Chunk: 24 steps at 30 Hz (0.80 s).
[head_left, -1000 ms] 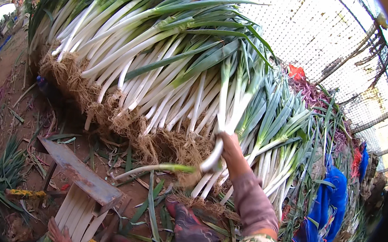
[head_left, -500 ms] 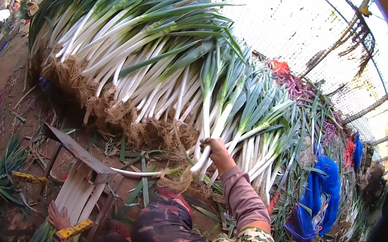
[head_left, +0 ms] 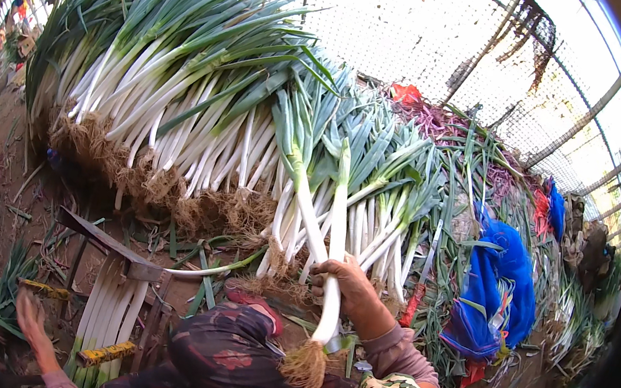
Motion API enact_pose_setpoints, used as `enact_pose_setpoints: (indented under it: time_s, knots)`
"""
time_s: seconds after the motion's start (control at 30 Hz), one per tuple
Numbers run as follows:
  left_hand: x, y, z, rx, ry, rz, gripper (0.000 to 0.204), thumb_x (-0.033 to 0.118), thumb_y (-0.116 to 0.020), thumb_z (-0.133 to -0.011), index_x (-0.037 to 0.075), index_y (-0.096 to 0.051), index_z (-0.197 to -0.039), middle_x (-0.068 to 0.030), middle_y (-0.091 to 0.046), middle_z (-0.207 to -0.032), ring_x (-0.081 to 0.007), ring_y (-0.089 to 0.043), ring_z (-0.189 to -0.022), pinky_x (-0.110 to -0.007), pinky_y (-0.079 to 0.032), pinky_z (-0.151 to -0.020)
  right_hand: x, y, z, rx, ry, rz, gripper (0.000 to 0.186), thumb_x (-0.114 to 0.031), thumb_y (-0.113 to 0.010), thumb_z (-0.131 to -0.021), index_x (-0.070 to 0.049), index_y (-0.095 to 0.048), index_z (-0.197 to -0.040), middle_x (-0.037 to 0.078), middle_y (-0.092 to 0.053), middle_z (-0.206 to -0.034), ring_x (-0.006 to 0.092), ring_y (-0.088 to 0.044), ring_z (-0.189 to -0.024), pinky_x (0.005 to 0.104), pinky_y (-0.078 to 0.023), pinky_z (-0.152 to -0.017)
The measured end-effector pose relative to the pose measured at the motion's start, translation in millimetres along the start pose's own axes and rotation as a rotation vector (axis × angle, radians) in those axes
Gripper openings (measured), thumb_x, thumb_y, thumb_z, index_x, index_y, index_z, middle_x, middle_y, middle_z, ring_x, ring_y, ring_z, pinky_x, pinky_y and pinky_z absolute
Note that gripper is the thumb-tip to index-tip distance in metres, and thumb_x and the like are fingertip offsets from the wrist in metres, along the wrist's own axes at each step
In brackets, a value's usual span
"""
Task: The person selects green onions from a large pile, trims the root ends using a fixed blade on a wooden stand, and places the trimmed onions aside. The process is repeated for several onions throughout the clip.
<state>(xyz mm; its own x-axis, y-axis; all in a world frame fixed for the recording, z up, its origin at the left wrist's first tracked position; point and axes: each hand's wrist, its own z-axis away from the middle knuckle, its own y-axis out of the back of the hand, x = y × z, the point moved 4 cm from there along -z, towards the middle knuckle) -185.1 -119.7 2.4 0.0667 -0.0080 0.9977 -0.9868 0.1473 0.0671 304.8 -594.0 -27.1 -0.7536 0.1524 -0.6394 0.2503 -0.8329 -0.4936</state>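
My right hand (head_left: 353,291) is wrapped round a leek (head_left: 336,251) with a thick white shaft, its shaggy roots hanging below my fist. A second white shaft crosses behind it at the same hand. At the lower left, my left hand (head_left: 37,325) has its fingers stretched out and holds nothing. Beside it, several leeks (head_left: 110,305) lie side by side in a metal rack (head_left: 109,244) with yellow-marked bars, roots hidden under its top plate. Behind my right hand spreads a big pile of leeks (head_left: 175,102), green leaves up and roots toward me.
A blue net bag (head_left: 503,281) lies to the right among leaf scraps and purplish trimmings (head_left: 430,119). One loose leek (head_left: 214,269) rests by the rack. My bent leg (head_left: 230,357) is between the rack and my right arm. A mesh wall (head_left: 412,45) on poles stands behind.
My right hand has drawn the leek toward me, its roots now lower and nearer. My left hand has come off the leeks in the rack and moved left, fingers spread. The view has shifted right.
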Motion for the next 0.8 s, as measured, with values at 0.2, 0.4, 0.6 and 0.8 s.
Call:
enact_pose_setpoints:
  time_s: [0.2,0.4,0.6,0.8]
  knots:
    - [80,-331,137,-1.007,0.321,0.122,0.060,0.032,-0.055,-0.093,0.000,-0.037,-0.140,-0.0181,-0.049,-0.135,-0.0314,-0.049,-0.122,-0.046,-0.040,-0.105,18,-54,47,-0.097,0.028,-0.010,0.032,0.001,-0.062,-0.079,0.002,-0.041,-0.104,0.009,-0.054,-0.075,0.0172,-0.058,-0.055,0.0297,-0.053,-0.047]
    - [-47,-476,240,-0.991,0.853,0.120,0.029,0.023,-0.054,-0.096,-0.002,-0.053,-0.110,-0.0104,-0.062,-0.089,-0.0255,-0.064,-0.081,-0.039,-0.057,-0.075,44,-45,49,-0.211,0.007,0.218,0.048,-0.001,-0.058,-0.083,0.004,-0.043,-0.128,0.018,-0.063,-0.104,0.0224,-0.067,-0.082,0.0313,-0.057,-0.071]
    - [-57,-468,255,-0.924,0.565,-0.150,0.034,0.031,-0.062,-0.091,0.003,-0.053,-0.108,-0.0062,-0.058,-0.076,-0.0174,-0.059,-0.062,-0.034,-0.054,-0.057,36,-8,48,-0.201,0.242,0.336,0.042,0.000,-0.061,-0.080,0.008,-0.050,-0.119,0.018,-0.062,-0.106,0.0219,-0.063,-0.093,0.0314,-0.054,-0.080]
    - [-55,-456,269,-1.008,0.586,0.014,0.067,0.063,-0.046,-0.091,0.004,-0.053,-0.122,-0.0082,-0.062,-0.093,-0.0181,-0.060,-0.080,-0.034,-0.052,-0.071,56,-31,36,-0.220,0.477,0.799,0.050,-0.008,-0.066,-0.079,0.003,-0.044,-0.123,0.017,-0.059,-0.100,0.0204,-0.062,-0.085,0.0337,-0.053,-0.075]
